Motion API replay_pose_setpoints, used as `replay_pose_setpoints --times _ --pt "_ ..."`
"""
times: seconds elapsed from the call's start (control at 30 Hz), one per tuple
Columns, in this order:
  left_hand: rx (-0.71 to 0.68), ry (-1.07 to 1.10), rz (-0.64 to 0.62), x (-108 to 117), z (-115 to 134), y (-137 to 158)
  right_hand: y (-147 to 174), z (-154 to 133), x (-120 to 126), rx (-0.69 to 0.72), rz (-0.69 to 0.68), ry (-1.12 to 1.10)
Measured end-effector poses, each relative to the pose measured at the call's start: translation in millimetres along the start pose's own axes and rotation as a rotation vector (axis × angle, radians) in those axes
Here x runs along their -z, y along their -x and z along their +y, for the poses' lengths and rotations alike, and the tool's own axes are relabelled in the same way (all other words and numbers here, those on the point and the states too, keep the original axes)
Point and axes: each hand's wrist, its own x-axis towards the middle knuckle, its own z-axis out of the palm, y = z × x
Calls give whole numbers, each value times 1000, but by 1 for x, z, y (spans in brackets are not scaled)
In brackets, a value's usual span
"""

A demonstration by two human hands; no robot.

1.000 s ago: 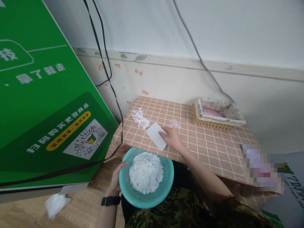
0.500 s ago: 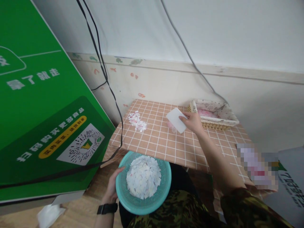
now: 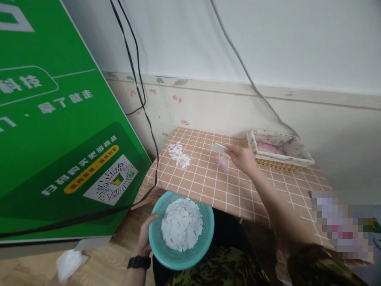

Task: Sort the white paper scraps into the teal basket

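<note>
My left hand (image 3: 146, 234) grips the left rim of a round turquoise plastic basket (image 3: 205, 246), held below the table's front edge. A heap of small white paper scraps (image 3: 182, 225) lies in it, with a few pink bits. Over the table, my right hand (image 3: 241, 157) pinches a thin white card (image 3: 219, 149) by its right end; it is tilted so that mostly its edge shows. Just below the card is a small pinkish see-through packet (image 3: 222, 162) on the tablecloth. To the left lies a loose pile of white and pink paper scraps (image 3: 179, 155).
A wicker basket with a cloth lining (image 3: 282, 161) stands at the table's back right, something pink inside. A green printed panel (image 3: 71, 131) fills the left, with black cables (image 3: 149, 123) hanging beside it. A white plastic bag (image 3: 70, 264) lies on the floor.
My right hand has turned the white card from showing its face to nearly edge-on, uncovering more of the pinkish packet. The view has shifted slightly left; my left hand still holds the turquoise basket.
</note>
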Motion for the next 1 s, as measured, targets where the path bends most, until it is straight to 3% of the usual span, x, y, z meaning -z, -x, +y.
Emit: replay_pose_setpoints --times 0.2,0.33,0.47,0.63,0.8,1.0 --pt "-22 -8 39 -4 -11 0 -34 -60 -22 280 -245 -279" --pt "54 -11 17 -5 -27 2 -59 -78 -39 369 -386 -378" --pt "45 -28 77 -2 -36 -1 -79 -68 -38 390 -510 -370" --pt "29 -35 54 3 -38 -7 -88 -51 -31 334 -433 -366" --pt "73 -40 60 5 -40 -12 -89 -44 -26 366 -542 -336" --pt "101 -27 68 4 -41 -14 -90 -42 -26 289 -471 -315"
